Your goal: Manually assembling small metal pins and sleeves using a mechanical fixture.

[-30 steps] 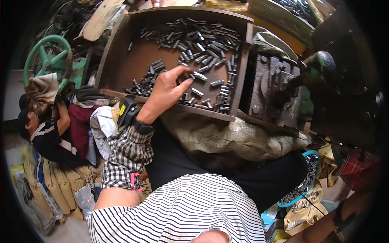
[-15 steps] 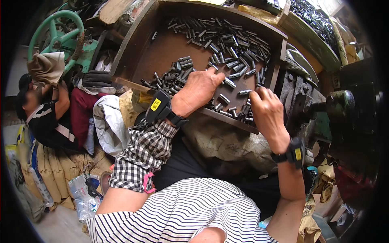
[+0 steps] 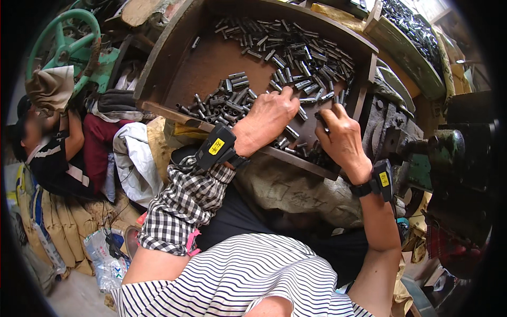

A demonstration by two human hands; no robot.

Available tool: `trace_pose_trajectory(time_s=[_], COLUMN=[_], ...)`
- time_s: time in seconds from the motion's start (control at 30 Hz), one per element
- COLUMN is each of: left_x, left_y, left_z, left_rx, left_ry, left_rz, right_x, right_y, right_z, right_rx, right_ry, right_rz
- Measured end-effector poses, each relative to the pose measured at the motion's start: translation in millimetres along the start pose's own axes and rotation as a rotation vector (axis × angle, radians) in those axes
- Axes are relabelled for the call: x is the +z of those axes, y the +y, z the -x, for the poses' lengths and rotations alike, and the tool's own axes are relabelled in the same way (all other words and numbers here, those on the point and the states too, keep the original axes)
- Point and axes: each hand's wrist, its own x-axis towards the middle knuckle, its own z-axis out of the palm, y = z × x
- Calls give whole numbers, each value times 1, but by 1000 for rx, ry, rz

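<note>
My left hand (image 3: 268, 117) reaches over the near edge of a brown wooden tray (image 3: 182, 74). Its fingers are curled down among short metal tubes, and whatever they grip is hidden beneath them. Close by on its right, my right hand (image 3: 340, 136) has thumb and fingertips closed on a small dark metal tube (image 3: 321, 117). Loose metal tubes (image 3: 222, 108) are heaped to the left of my left hand. A wider spread of tubes (image 3: 303, 55) covers the far right part of the tray, and a darker cluster (image 3: 317, 154) lies below my right hand.
At the right stands a dark machine (image 3: 459, 153). A wooden bin (image 3: 414, 50) full of small metal parts is at the far right. A green handwheel (image 3: 63, 47) rises at the far left, with another person (image 3: 55, 153) below it. A sack (image 3: 296, 193) lies under the tray.
My left hand has shifted slightly right, toward the right hand. My right hand has moved a little left, with a dark tube now visible at its fingertips. The view has shifted slightly.
</note>
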Motion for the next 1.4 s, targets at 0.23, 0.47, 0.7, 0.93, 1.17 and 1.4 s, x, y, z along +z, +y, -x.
trace_pose_trajectory(time_s=[0.23,0.47,0.7,0.93,1.17,1.4], left_x=[6,9,21,19,32,35], left_y=[36,67,77,77,84,76], left_z=[-8,-17,-24,-26,-26,-26], left_rx=[-67,-343,-333,-203,-227,-366], left_ry=[167,-113,-16,136,158,83], left_rz=[676,1392,1502,1250,1300,1437], right_x=[-11,-11,-13,-15,-9,-17], right_y=[-2,5,19,30,30,52], right_z=[36,53,58,55,63,60], right_rx=[600,690,781,797,804,786], right_ry=[159,236,270,240,268,537], right_rz=[-898,-1350,-1405,-1626,-1550,-1586])
